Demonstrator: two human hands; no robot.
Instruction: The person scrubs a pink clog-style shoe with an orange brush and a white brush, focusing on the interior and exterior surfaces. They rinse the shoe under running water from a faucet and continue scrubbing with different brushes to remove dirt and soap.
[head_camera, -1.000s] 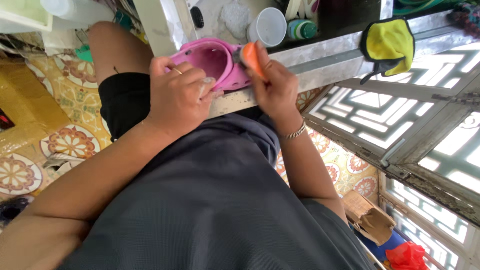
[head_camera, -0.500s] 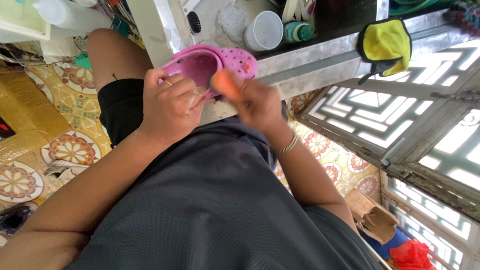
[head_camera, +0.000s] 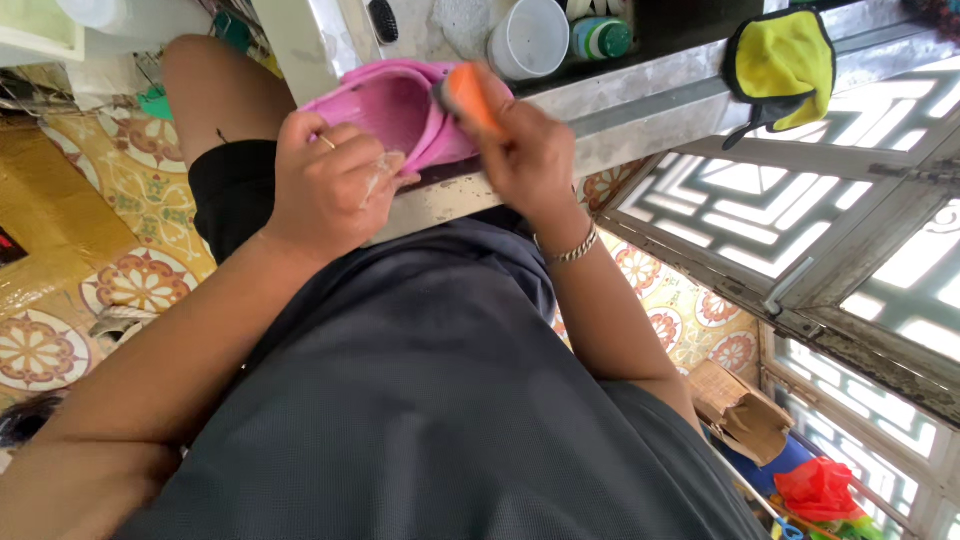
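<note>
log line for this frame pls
left hand: grips pink clog | right hand: presses orange brush on clog | place: metal counter edge

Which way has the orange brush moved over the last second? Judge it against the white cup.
Yes. The orange brush in the right hand has shifted leftward from the white cup, onto the pink shoe.

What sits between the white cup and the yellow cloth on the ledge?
In the head view, a green-capped bottle lies between the white cup and the yellow cloth.
</note>
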